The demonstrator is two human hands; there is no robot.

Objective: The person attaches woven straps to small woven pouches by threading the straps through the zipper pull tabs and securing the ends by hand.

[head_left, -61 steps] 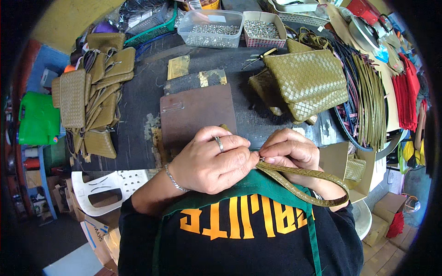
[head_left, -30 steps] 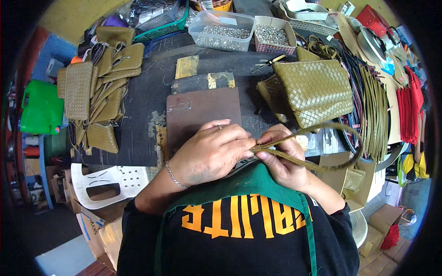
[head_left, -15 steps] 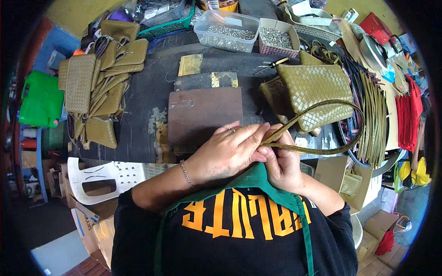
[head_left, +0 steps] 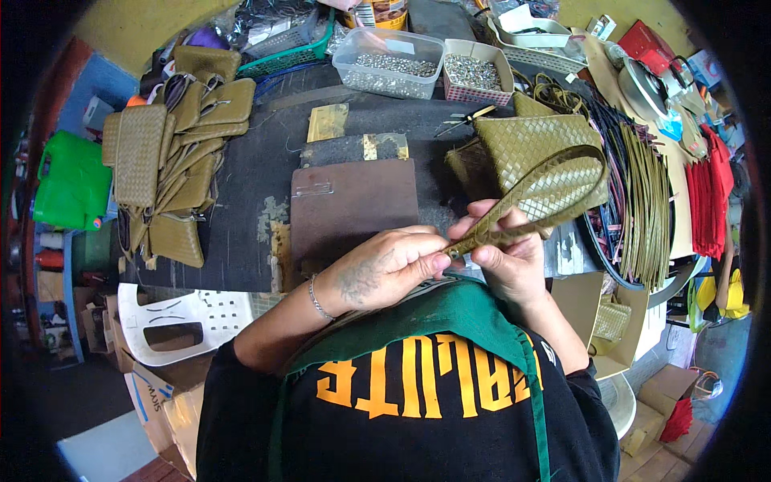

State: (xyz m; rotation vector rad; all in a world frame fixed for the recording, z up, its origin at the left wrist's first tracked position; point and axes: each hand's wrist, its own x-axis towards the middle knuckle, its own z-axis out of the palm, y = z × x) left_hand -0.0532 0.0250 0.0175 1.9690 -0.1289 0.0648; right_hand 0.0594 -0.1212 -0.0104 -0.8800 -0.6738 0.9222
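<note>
An olive-green leather strap, doubled into a loop, rises to the right from between my hands. My left hand pinches the strap's joined ends between thumb and fingers, where a small metal fitting shows. Around the lower part of the loop my right hand is closed, its thumb toward me and its fingers on the far side. Behind the loop, olive woven pouches lie stacked on the table, partly covered by it. Just beyond my left hand lies a flat brown board.
Olive woven pouches with zips are heaped at the left. A clear bin and a basket of small metal parts stand at the back. A dark-handled tool lies near the right stack. Straps hang over the right edge.
My hands have parted slightly; the left has turned, uncovering the strap's ends and fitting. The loop has tilted upward and drawn in to the left, and my right hand's fingers have lifted.
</note>
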